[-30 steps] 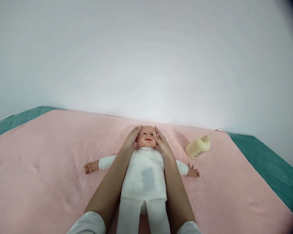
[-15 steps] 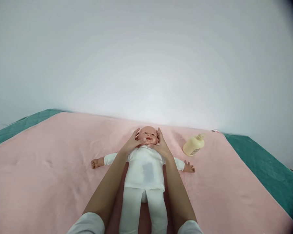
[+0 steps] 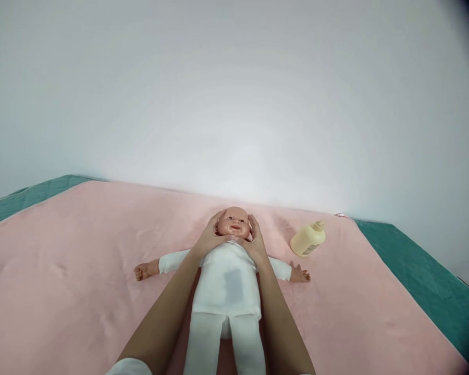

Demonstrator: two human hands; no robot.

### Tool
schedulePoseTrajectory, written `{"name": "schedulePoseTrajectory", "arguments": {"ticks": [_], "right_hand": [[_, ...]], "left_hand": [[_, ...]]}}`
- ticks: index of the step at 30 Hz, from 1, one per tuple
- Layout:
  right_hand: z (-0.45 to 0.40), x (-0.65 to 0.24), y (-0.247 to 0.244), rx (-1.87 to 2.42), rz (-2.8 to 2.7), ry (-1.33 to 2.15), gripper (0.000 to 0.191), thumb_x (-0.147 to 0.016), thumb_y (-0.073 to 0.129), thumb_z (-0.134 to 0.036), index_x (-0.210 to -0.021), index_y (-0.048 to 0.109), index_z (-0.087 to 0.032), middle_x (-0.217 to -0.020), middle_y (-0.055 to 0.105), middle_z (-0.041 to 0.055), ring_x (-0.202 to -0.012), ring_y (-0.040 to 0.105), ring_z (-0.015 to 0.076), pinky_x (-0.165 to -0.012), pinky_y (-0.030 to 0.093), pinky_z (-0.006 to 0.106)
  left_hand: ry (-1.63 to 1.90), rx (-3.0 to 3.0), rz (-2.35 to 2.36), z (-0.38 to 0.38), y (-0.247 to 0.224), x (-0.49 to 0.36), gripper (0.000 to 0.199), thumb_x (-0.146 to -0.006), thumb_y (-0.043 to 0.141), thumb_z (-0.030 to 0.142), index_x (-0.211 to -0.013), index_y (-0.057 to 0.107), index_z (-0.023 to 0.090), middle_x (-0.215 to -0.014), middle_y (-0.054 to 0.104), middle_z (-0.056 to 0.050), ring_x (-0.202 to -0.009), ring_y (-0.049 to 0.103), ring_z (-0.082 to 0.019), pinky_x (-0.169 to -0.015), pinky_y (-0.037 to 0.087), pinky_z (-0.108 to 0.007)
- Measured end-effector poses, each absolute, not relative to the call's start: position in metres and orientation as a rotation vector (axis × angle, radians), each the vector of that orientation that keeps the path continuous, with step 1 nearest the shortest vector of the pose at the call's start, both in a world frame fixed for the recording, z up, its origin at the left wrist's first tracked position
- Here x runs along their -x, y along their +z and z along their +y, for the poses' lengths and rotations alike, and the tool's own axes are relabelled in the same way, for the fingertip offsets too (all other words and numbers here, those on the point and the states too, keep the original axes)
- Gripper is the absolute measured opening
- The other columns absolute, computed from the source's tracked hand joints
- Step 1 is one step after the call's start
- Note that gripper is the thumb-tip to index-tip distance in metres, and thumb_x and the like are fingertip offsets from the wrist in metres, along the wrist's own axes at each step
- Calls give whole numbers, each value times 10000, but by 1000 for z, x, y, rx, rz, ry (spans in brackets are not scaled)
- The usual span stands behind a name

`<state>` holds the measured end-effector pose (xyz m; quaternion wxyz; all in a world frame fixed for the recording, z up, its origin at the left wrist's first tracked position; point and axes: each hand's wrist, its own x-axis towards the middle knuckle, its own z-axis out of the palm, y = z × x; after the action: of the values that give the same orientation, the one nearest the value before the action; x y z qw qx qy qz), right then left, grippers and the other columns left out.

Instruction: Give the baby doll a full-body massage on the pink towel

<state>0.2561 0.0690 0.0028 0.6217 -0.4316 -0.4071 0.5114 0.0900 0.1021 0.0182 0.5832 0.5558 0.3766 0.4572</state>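
Observation:
A baby doll in white clothes lies on its back on a pink blanket, arms spread to both sides and legs toward me. My left hand cups the left side of its head and jaw. On the other side, my right hand cups the head in the same way. Both thumbs meet below the chin at the collar, with the other fingers curved along the sides of the head. Some fingertips are hidden behind the head. A grey patch marks the doll's shirt front.
A pale yellow pump bottle stands on the blanket to the right of the doll's head. Green cloth shows beyond the blanket on both sides. A white wall rises along the far edge.
Both thumbs have slid from the doll's cheek and chin area down to below its chin, closer together. The whole view has shifted slightly; the bottle stays in place.

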Motion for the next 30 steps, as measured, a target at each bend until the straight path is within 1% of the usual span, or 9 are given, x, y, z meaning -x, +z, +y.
{"name": "schedulePoseTrajectory", "arguments": {"ticks": [5, 10, 16, 21, 26, 30], "right_hand": [[69, -257, 4, 1022, -954, 1172, 1145, -513, 887, -302, -1483, 279, -269, -1543, 333, 132, -1316, 493, 317, -1067, 462, 484], [67, -259, 8, 1062, -988, 1179, 1124, -551, 877, -332, -1492, 268, -249, -1508, 397, 133, -1344, 464, 301, -1073, 460, 445], [64, -260, 11, 1041, -1001, 1137, 1051, -567, 866, -320, -1464, 321, -275, -1571, 287, 95, -1397, 388, 288, -1092, 443, 432], [64, -262, 13, 1027, -1006, 1108, 978, -576, 857, -330, -1432, 384, -296, -1580, 272, 66, -1433, 323, 286, -1114, 417, 446], [66, -265, 10, 997, -1024, 1104, 932, -603, 840, -333, -1421, 398, -273, -1573, 290, 74, -1439, 316, 259, -1144, 380, 438], [68, -269, 6, 962, -1036, 1110, 887, -628, 829, -333, -1410, 412, -282, -1559, 324, 65, -1440, 318, 235, -1161, 354, 431]], "left_hand": [[1044, -1267, 874, 100, 20, -91, 1047, -603, 863, 328, -1485, 303, 250, -1478, 422, -175, -1302, 483, -350, -1072, 414, -462], [1036, -1272, 893, 102, 18, -90, 1037, -612, 859, 325, -1489, 307, 272, -1462, 448, -156, -1275, 511, -347, -1061, 430, -459], [1015, -1281, 925, 102, 18, -88, 1040, -608, 860, 321, -1490, 311, 276, -1456, 458, -150, -1258, 528, -340, -1054, 442, -454], [1001, -1252, 871, 105, 20, -85, 1045, -611, 853, 317, -1498, 303, 261, -1503, 405, -134, -1313, 474, -337, -1068, 437, -428], [1002, -1245, 802, 107, 19, -81, 989, -631, 838, 343, -1484, 342, 277, -1540, 357, -96, -1368, 405, -331, -1098, 405, -416], [993, -1192, 755, 107, 18, -79, 1000, -627, 843, 372, -1486, 339, 280, -1542, 356, -86, -1382, 384, -328, -1102, 399, -417]]}}
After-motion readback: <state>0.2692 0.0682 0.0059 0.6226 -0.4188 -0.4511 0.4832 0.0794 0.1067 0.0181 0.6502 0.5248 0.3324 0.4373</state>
